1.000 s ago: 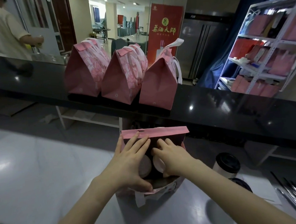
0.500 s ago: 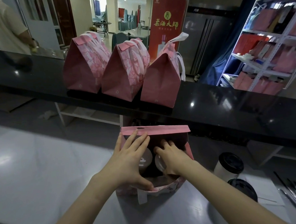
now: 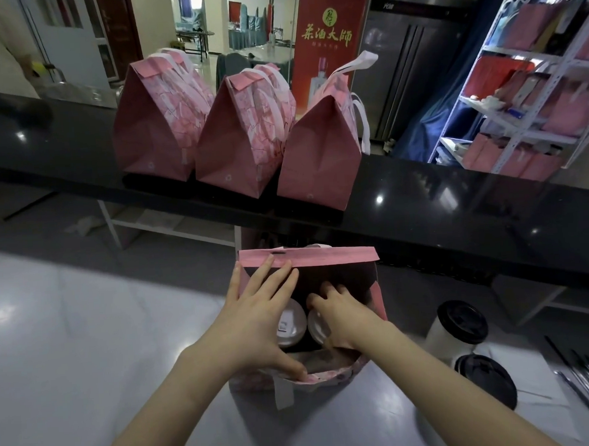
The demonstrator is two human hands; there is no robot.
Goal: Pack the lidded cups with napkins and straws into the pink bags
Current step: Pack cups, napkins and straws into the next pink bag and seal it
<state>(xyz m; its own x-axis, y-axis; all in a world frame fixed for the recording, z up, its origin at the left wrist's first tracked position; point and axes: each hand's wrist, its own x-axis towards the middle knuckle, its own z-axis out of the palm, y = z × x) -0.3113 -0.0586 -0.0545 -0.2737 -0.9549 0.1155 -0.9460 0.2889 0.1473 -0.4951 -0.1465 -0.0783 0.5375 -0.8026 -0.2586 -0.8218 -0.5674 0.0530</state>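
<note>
Left hand spans creased pink bag — round white lids.

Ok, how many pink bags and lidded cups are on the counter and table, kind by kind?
Closed pink bags: 3
Open pink bag: 1
White-lidded cups, in the open bag: 2
Black-lidded cups: 2
Total: 8
</note>
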